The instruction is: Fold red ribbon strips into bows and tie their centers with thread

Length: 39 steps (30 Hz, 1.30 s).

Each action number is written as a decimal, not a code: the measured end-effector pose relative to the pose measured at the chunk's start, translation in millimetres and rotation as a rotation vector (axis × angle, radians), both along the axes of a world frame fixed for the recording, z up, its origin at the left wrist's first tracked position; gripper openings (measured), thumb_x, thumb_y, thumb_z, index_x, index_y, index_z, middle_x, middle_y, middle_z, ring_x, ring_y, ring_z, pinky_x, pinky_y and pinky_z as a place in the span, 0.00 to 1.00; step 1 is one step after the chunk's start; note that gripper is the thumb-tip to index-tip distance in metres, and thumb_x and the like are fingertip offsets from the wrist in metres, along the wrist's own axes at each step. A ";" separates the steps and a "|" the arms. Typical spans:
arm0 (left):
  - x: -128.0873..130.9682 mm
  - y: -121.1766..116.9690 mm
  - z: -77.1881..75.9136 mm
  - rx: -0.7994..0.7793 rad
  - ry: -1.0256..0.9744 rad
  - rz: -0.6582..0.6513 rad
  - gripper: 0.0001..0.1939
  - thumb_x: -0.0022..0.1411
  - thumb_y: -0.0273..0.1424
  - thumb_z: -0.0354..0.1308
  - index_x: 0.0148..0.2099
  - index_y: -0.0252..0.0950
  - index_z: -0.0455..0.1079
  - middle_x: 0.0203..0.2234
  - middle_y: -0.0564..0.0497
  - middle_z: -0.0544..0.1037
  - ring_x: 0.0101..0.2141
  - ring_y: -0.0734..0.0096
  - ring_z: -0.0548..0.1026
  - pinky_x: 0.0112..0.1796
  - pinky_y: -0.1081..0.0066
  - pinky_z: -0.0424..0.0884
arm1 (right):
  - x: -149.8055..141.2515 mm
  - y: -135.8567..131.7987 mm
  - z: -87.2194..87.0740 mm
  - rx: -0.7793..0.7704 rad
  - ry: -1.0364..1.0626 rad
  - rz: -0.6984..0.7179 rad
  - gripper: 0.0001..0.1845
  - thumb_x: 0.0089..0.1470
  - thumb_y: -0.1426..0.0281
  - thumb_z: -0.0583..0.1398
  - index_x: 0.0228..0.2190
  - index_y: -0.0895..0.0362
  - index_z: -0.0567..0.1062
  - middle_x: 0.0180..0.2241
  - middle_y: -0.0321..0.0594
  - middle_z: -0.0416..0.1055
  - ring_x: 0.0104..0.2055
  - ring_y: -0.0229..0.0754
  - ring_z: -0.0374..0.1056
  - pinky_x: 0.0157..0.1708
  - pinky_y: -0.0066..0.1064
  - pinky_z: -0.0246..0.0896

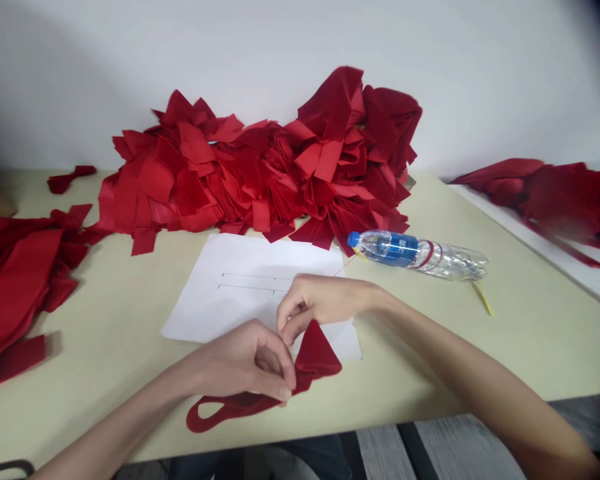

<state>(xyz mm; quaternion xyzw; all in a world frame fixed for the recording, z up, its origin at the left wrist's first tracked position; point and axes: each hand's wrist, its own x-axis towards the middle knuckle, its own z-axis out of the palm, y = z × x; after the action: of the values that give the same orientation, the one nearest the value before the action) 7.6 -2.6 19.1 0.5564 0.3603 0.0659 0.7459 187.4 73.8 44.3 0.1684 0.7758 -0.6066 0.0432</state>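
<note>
My hands meet over the lower edge of a white paper sheet (pixel 215 300) marked with thin drawn lines. Between them is a red fabric strip (pixel 316 350), folded into a triangle at one end, with a loop trailing down to the left. My left hand (pixel 245 363) pinches the strip near the triangle's lower corner. My right hand (pixel 320 303) sits above it, its fingertips at the triangle's top point. A large pile of cut red fabric strips (pixel 260 173) lies just beyond the paper.
A crushed plastic water bottle (pixel 415 255) with a blue cap lies on the cream table (pixel 115 333), with a yellow strip (pixel 483 298) near it. Red strips (pixel 20 287) are heaped at the left, and more (pixel 545 200) lie on a white board at the right.
</note>
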 end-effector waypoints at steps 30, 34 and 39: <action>-7.3 18.0 -7.0 -0.253 -0.279 0.780 0.05 0.53 0.28 0.61 0.27 0.35 0.67 0.26 0.53 0.76 0.25 0.79 0.70 0.28 0.80 0.64 | 24.6 -25.7 8.0 0.558 0.080 -0.267 0.11 0.58 0.70 0.53 0.31 0.58 0.75 0.35 0.40 0.71 0.35 0.35 0.66 0.37 0.28 0.56; -6.7 18.2 -11.6 -0.267 -0.300 0.762 0.02 0.53 0.25 0.60 0.30 0.33 0.70 0.25 0.52 0.75 0.25 0.80 0.69 0.27 0.81 0.63 | 27.2 -16.7 -3.8 0.108 0.499 -0.252 0.13 0.57 0.68 0.54 0.26 0.60 0.74 0.47 0.45 0.66 0.52 0.42 0.60 0.53 0.38 0.49; -2.1 11.1 -15.6 -0.299 -0.337 0.681 0.02 0.54 0.27 0.60 0.31 0.33 0.71 0.25 0.52 0.74 0.25 0.80 0.68 0.26 0.80 0.62 | 27.8 -15.4 -20.7 -0.289 0.674 -0.347 0.13 0.57 0.66 0.54 0.38 0.58 0.75 0.30 0.38 0.66 0.37 0.37 0.65 0.51 0.43 0.52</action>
<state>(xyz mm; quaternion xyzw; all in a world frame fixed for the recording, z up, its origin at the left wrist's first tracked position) 5.5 8.4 3.5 0.2721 0.4024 0.3461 0.8026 215.3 58.3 23.6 0.0807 0.6131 -0.7291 -0.2933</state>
